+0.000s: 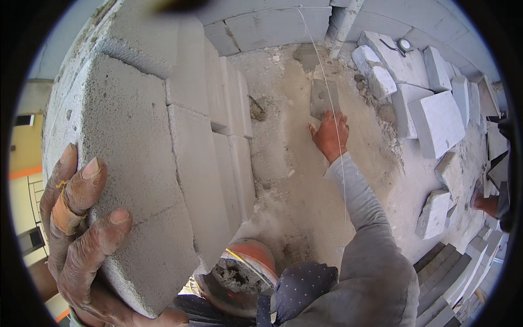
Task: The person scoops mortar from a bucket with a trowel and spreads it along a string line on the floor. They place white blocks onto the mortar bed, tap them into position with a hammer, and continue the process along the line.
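Yellowish building fronts (24,147) are showing at the far left, beyond a wall of pale grey blocks (196,147). Against the wall's nearest block face, the left hand (81,267) is resting with its grip spread, fingers apart. Lower and further right, a bucket (256,252) is holding a lumpy grey mix (234,275). Mid-scene, a flat grey rectangular piece (324,95) is lying on dusty ground (283,174), just beyond the right hand (331,136), the nearer one; its long axis is running away from those fingers. Fingertips are meeting its near end, the thumb standing off leftward; whether this grip is clamping it, I cannot tell. Pale string (315,44) is crossing the view. Further right, loose blocks (438,122) are lying near another person's foot (485,203).
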`<action>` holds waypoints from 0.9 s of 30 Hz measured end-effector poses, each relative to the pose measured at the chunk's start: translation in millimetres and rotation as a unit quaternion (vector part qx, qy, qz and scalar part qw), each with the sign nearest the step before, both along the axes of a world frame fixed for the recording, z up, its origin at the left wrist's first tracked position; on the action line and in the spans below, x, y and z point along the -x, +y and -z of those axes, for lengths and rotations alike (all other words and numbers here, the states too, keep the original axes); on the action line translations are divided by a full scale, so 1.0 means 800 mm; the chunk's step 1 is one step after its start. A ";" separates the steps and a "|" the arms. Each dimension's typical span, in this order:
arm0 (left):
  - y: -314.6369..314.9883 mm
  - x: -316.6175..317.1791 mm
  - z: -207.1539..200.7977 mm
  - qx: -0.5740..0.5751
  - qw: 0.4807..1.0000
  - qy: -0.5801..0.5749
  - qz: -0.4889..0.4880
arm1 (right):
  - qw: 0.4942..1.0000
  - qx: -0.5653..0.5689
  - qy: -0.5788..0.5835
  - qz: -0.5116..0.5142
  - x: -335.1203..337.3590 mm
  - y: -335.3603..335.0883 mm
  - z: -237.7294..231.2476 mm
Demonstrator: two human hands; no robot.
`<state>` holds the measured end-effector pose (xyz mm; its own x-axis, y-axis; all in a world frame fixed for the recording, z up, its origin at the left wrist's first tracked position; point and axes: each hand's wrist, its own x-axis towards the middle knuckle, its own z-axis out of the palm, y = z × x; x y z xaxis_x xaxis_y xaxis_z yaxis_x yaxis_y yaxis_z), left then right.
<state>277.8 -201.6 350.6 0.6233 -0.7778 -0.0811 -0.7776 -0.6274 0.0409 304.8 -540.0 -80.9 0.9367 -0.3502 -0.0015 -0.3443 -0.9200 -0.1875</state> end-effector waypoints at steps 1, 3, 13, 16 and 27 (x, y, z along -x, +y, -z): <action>-0.001 -0.005 -0.003 -0.010 1.000 0.004 0.016 | 0.999 0.008 0.038 0.017 0.037 -0.002 0.002; -0.004 -0.006 -0.003 -0.013 1.000 0.000 0.021 | 0.997 0.011 0.063 0.043 0.082 -0.005 0.009; -0.006 0.000 0.006 0.032 0.998 -0.051 -0.001 | 0.999 -0.054 -0.005 -0.006 -0.063 -0.054 -0.071; -0.006 -0.001 0.006 0.050 0.997 -0.054 -0.001 | 0.999 -0.047 -0.022 -0.011 -0.121 -0.054 -0.094; -0.005 -0.009 0.017 0.122 0.988 -0.068 0.059 | 0.992 -0.054 0.113 -0.034 -0.168 -0.068 -0.143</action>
<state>284.8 -205.5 336.8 0.5186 -0.8323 0.1957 -0.8539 -0.5157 0.0698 438.9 -594.7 33.6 0.9297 -0.2733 -0.2470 -0.3269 -0.9212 -0.2110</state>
